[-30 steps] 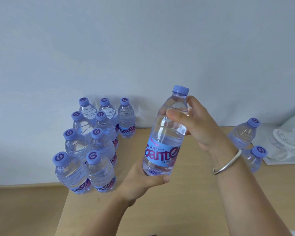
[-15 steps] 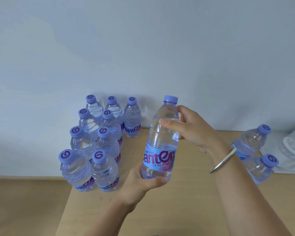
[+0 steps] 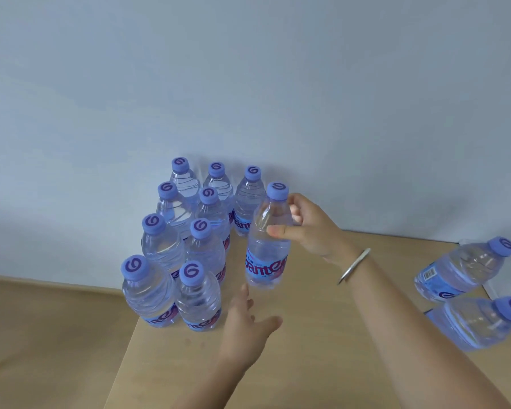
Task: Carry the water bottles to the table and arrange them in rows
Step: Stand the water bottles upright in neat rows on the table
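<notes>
My right hand (image 3: 310, 227) grips the upper part of a clear water bottle (image 3: 267, 246) with a purple cap and blue label. The bottle stands upright, its base at or just above the wooden table (image 3: 322, 335), right beside the third column of bottles. My left hand (image 3: 248, 323) hovers below the bottle with fingers apart, holding nothing. Several upright bottles (image 3: 189, 249) with purple caps stand in rows at the table's left edge against the wall.
Two more bottles (image 3: 463, 270) (image 3: 478, 323) stand at the right edge of the view. A white object (image 3: 508, 287) lies behind them. The pale wall (image 3: 248, 84) rises right behind the table. The table's left edge drops to a wooden floor (image 3: 50, 335).
My right hand brought the bottle down and back toward the rows. My left hand let go of its base and drew away, fingers spread.
</notes>
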Demonstrator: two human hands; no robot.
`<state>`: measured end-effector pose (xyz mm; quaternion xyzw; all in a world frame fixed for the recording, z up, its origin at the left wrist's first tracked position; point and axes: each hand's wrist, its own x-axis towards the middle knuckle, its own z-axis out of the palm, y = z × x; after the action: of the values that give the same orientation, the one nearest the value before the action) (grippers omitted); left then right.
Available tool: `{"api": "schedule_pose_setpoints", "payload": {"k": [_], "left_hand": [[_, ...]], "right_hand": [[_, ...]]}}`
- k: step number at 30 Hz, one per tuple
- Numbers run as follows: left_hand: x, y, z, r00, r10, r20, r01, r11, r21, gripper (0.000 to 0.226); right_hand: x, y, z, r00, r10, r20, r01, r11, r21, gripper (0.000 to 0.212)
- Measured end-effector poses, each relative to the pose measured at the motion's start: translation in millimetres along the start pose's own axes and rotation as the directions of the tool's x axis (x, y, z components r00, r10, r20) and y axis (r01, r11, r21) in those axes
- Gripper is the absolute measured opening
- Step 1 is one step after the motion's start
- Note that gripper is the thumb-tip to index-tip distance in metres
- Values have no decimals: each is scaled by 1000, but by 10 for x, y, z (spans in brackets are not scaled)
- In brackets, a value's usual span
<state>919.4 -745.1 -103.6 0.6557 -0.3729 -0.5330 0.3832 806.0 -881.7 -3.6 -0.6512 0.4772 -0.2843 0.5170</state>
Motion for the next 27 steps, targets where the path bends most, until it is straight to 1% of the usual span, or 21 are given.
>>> {"api": "schedule_pose_setpoints", "payload": {"k": [3,6,14,18,21,24,27], "left_hand": [[75,-46,39,999,-36,35,37,999,-12,80],[243,-32,43,995,-81,51,82,996,-35,77],[559,-64,126,977,-195,81,206,966,-159,71],[686,-85,115,968,-246,44,250,943,-221,65],[735,-59,118,968,-248,30,248,936,-252,63],[818,-58,128,968,-247,-49,222,930,-294,58],[868,-60,154,965,-251,-75,217,927,-306,61]], "right_hand": [[175,126,87,1000,17,21,-16,999,-40,44],[301,222,173,1000,-1,15,2,998,-66,41],[518,416,325,999,-38,18,40,997,-61,44],[594,471,369,999,-39,33,41,998,-40,47],[633,476,384,999,-37,38,37,999,-4,49],[643,489,391,998,-45,42,45,999,-7,51],[650,517,386,999,-36,9,36,999,-15,55]]}}
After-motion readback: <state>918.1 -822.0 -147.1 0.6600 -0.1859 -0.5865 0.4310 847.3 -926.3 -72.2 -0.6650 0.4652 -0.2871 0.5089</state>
